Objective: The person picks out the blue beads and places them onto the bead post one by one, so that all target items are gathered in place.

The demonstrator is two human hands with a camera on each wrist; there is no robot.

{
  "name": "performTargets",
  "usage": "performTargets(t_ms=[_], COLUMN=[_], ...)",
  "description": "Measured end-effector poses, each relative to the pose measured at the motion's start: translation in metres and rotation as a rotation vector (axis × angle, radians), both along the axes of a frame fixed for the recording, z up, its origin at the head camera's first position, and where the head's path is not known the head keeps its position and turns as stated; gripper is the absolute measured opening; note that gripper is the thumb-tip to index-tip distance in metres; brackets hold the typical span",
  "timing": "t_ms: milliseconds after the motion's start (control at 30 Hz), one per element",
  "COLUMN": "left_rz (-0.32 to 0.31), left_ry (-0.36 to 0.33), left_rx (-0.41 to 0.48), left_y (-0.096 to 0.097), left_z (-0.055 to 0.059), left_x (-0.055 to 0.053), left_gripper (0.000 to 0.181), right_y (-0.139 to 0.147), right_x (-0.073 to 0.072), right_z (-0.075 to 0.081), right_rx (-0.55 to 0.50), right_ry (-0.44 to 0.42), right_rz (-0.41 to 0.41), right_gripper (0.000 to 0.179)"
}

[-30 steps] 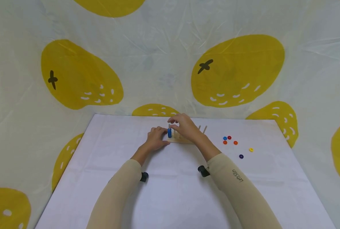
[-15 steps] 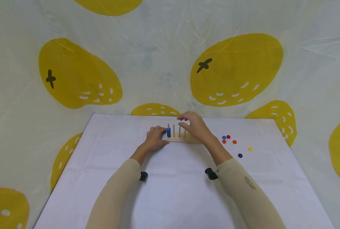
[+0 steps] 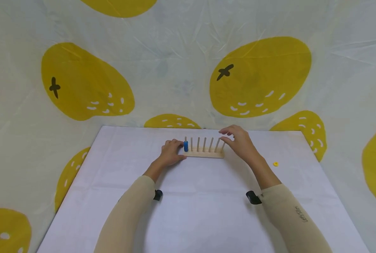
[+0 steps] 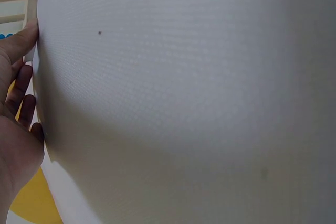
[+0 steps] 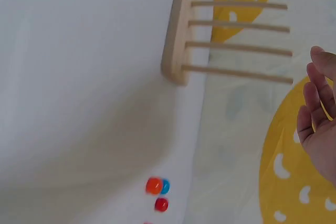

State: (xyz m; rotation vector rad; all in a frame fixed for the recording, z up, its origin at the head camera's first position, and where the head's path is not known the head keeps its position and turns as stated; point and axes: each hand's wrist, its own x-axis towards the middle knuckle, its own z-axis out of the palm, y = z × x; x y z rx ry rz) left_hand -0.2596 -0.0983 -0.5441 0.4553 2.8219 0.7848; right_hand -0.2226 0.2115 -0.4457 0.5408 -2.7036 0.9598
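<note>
A pale wooden stand (image 3: 203, 154) with a row of upright pegs sits near the far side of the table. Blue rings (image 3: 186, 146) are stacked on its leftmost peg; the other pegs are bare. My left hand (image 3: 171, 151) holds the stand's left end, thumb at the near edge and fingers behind. In the left wrist view, the thumb (image 4: 26, 38) lies against the base. My right hand (image 3: 240, 142) hovers beside the rightmost pegs, fingers loosely bent, holding nothing. In the right wrist view, that hand (image 5: 320, 114) is apart from the peg tips.
A yellow ring (image 3: 275, 164) lies on the white tabletop (image 3: 203, 211) at the right. An orange ring (image 5: 154, 185), a blue ring (image 5: 166, 186) and a red ring (image 5: 161, 204) show in the right wrist view; my right arm hides them from the head camera. A patterned curtain (image 3: 175, 70) hangs behind the table.
My right hand has moved from the blue rings' peg rightward along the stand to its right end, uncovering the pegs. My left hand stays in place. Several loose rings are now behind the right arm.
</note>
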Motion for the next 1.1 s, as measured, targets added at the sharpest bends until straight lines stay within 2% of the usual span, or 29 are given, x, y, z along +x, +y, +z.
performTargets(t_ms=[233, 567, 667, 867, 1100], left_rz=[-0.002, 0.001, -0.002, -0.003, -0.002], left_ry=[0.003, 0.010, 0.011, 0.015, 0.005], left_rx=[0.005, 0.001, 0.000, -0.011, -0.014], left_y=[0.000, 0.000, 0.000, 0.000, 0.000], left_z=[0.000, 0.002, 0.001, -0.001, -0.002], left_x=[0.001, 0.001, 0.001, 0.001, -0.001], left_gripper=[0.062, 0.061, 0.061, 0.061, 0.061], right_y=[0.039, 0.083, 0.091, 0.100, 0.103], right_x=[0.000, 0.004, 0.005, 0.005, 0.003], right_z=[-0.023, -0.047, -0.053, -0.059, -0.062], right_rx=[0.024, 0.104, 0.114, 0.163, 0.232], right_ry=[-0.023, -0.139, -0.184, -0.340, -0.432], right_rz=[-0.038, -0.098, -0.107, -0.117, -0.097], right_gripper=[0.024, 0.027, 0.028, 0.032, 0.034])
